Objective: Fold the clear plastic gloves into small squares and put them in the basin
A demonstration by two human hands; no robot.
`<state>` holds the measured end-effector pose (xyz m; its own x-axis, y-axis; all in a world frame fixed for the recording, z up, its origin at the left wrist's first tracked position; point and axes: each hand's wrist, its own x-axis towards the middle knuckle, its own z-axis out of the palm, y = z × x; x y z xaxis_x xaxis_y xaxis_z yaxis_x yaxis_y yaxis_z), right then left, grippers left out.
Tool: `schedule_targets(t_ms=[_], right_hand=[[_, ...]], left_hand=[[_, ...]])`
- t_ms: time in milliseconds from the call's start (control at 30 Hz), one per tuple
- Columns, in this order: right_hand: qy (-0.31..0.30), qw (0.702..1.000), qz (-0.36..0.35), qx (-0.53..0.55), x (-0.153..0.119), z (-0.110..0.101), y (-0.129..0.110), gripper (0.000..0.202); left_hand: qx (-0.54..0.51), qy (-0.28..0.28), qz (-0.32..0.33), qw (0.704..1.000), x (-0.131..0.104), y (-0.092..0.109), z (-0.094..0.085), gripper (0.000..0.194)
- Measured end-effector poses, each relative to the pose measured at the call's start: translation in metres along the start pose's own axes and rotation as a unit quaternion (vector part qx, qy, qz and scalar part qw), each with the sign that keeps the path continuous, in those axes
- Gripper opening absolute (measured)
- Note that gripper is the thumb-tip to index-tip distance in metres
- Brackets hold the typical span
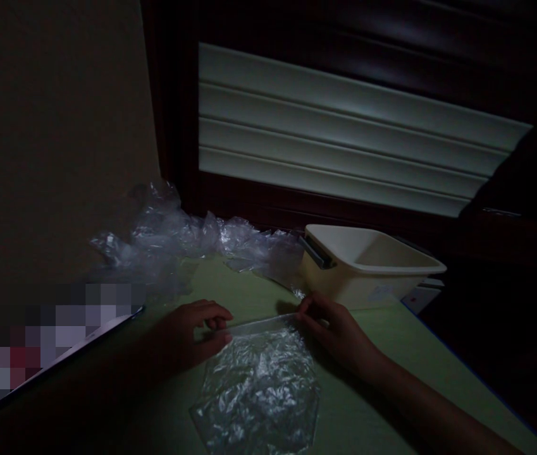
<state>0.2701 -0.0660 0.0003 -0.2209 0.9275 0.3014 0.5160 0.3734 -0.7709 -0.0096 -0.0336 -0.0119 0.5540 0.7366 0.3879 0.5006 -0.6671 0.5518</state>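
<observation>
A clear, crinkled plastic bag [263, 385] lies spread over the green tabletop, its straight upper edge away from me. My left hand [199, 328] pinches the left corner of that edge between thumb and fingers. At the right corner, my right hand [327, 325] grips the same edge, fingers closed on it. The edge is stretched fairly straight between both hands. Just beyond my right hand stands a cream plastic bin [367, 272] with dark side handles.
Several crumpled clear plastic bags [192, 234] are heaped along the back of the table [206, 278], against the wall. A blurred-out flat item [73, 341] lies at the left. Behind is a dark wooden frame with pale slats [334, 139]. The table's right edge drops into darkness.
</observation>
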Motion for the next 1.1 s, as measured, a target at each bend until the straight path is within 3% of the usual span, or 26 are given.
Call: schedule_targets(t_ms=[167,333,433,700,833,1100], right_hand=[[-0.006,1.000,0.005,0.020,-0.001,0.001,-0.001,0.012],[-0.039,0.996,0.063,0.055,-0.003,-0.004,0.004,0.042],[-0.052,0.994,0.063,0.070,-0.004,-0.007,0.007,0.048],[-0.028,0.998,0.054,0.008,-0.003,0.001,0.011,0.017],[-0.026,0.999,0.042,-0.006,-0.003,-0.001,0.007,0.005],[-0.042,0.999,-0.016,-0.030,-0.008,-0.006,0.004,0.019]], left_hand=[[0.007,-0.017,0.031,0.999,0.004,0.003,-0.004,0.020],[0.011,-0.026,0.013,1.000,0.005,0.005,-0.007,0.019],[0.016,-0.023,0.023,0.999,0.005,0.007,-0.008,0.019],[-0.017,0.001,0.011,1.000,0.001,0.005,-0.004,0.014],[-0.036,0.002,0.051,0.998,0.001,-0.001,-0.003,0.018],[0.060,-0.033,0.153,0.986,0.002,0.004,-0.007,0.022]])
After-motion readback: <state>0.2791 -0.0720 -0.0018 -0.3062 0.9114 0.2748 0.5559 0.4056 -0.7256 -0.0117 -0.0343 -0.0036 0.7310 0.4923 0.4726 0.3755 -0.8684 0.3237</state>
